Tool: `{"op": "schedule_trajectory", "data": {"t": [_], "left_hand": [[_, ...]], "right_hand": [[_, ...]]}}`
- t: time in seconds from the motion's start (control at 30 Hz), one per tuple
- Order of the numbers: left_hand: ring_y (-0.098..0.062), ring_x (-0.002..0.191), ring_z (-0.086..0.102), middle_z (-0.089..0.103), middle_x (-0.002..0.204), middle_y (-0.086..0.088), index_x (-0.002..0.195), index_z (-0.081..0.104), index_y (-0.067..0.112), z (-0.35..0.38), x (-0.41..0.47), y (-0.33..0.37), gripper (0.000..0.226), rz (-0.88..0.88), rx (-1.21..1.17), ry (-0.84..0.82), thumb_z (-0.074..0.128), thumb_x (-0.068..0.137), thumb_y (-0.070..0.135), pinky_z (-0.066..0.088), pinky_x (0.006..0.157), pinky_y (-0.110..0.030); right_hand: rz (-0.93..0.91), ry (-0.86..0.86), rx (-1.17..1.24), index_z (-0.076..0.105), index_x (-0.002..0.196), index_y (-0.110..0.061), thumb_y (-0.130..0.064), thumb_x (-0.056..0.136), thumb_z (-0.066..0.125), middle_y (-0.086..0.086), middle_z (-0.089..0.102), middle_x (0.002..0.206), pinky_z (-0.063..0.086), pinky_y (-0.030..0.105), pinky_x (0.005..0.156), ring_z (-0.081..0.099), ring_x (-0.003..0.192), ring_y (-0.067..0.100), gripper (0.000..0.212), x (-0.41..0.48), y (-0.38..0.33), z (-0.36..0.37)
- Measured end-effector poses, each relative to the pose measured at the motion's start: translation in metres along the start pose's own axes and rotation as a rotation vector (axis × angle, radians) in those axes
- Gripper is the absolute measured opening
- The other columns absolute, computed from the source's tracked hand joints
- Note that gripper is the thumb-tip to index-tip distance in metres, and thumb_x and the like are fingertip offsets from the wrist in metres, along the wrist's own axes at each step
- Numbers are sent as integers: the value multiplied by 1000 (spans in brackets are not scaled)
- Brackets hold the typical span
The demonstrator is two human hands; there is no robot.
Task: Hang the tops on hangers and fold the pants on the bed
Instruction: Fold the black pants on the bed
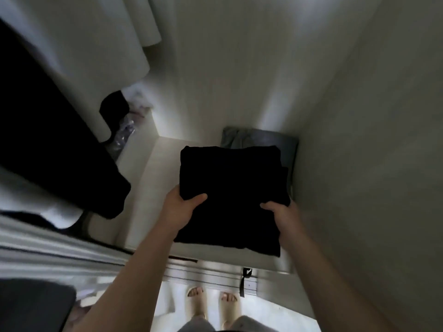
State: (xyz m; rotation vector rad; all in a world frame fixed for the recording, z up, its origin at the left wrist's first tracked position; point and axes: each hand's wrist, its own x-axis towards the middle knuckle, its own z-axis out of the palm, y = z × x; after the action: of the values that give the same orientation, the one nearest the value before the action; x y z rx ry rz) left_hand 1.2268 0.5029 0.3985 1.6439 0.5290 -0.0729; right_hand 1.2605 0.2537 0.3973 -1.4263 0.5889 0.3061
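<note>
At frame centre I've got the folded black pants (pixel 230 195) (too dark to confirm type) clamped at the near edge by left grip (pixel 181 208) and right grip (pixel 281 213), over the wardrobe shelf (pixel 148 188). Stowing step, I judge. Next: set them down flat in front of the grey folded garment (pixel 259 138).

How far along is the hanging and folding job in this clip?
Done: a hanging black garment and hanging white garment at left; a folded grey garment on the wardrobe shelf. In hand: left hand and right hand grip a folded black garment over that shelf. Left: setting it down; bed out of view.
</note>
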Motion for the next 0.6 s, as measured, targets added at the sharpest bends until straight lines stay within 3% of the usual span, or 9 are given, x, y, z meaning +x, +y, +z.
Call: {"op": "schedule_trajectory", "data": {"t": [0.13,0.2,0.3,0.37,0.43,0.5,0.53,0.6], "left_hand": [[3,93,69,69,107,16,129,63,22,26,64,15,50,13,19,-128,83,83,25,55,76,-12],[-4,100,70,71,113,10,130,63,20,42,97,22,51,18,19,-173,82,84,25,56,84,-20],[-16,109,68,70,124,-1,135,61,16,71,146,34,54,4,31,-216,81,85,23,54,99,-36],[-22,118,64,65,131,-5,140,54,14,91,178,39,60,11,96,-210,79,86,24,50,105,-43],[-30,131,53,54,144,-10,150,39,15,110,204,38,75,33,313,-110,77,87,30,43,111,-46],[-35,142,37,38,156,-14,157,26,18,124,216,31,84,162,636,72,71,89,36,33,116,-48],[-37,145,30,33,159,-15,158,24,20,132,219,25,82,302,769,110,66,91,38,29,118,-49],[-38,150,19,21,165,-13,159,24,28,152,226,7,72,556,960,14,54,96,45,24,120,-52]], "right_hand": [[-47,81,-14,68,97,-30,5,78,68,-4,77,82,59,32,68,74,77,18,40,33,-28,-2],[-77,133,-38,68,98,-26,4,78,70,-2,75,89,57,36,77,72,85,21,37,54,-45,-3],[-114,249,-95,68,95,-21,-1,75,74,1,74,97,56,35,78,70,91,23,29,98,-68,-3],[-137,304,-182,64,118,-15,-6,77,75,11,71,117,54,36,84,67,100,27,44,129,-78,-1],[-124,397,-407,39,148,-13,-19,80,78,14,52,144,45,38,102,54,125,31,79,157,-80,4],[-181,495,-785,15,158,-21,-34,82,76,10,25,161,27,48,116,28,145,34,99,173,-71,10],[-276,528,-979,12,159,-25,-38,83,72,8,16,164,23,52,116,19,148,34,98,180,-63,14],[-456,454,-1284,12,159,-35,-41,90,59,4,6,167,21,55,116,9,152,32,83,199,-44,20]]}}
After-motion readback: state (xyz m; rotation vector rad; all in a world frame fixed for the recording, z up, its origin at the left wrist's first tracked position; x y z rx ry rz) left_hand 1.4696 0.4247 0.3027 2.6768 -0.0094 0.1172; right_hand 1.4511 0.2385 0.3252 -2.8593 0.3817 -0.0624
